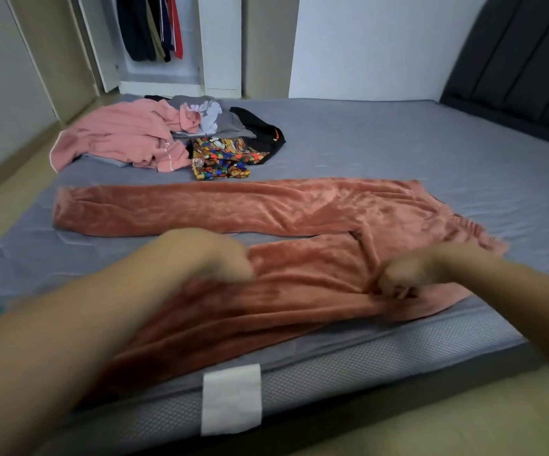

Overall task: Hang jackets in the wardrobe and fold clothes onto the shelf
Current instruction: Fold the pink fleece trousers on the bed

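Observation:
Rust-orange fleece trousers (266,209) lie spread across the grey mattress (398,146), one leg stretched out to the left. The near leg is bunched at the mattress's front edge. My left hand (207,255), blurred, grips that near leg with curled fingers. My right hand (408,274) pinches the fabric close to the waistband end. A pile of unfolded clothes sits further back: a pink garment (125,136), a grey printed top (210,116), a black item (263,133) and colourful patterned shorts (223,158).
The open white wardrobe (161,44) stands at the far left, with dark and red jackets hanging inside. A dark padded headboard (523,67) rises at the right. A white label (232,398) hangs on the mattress's near side. Beige floor surrounds the bed.

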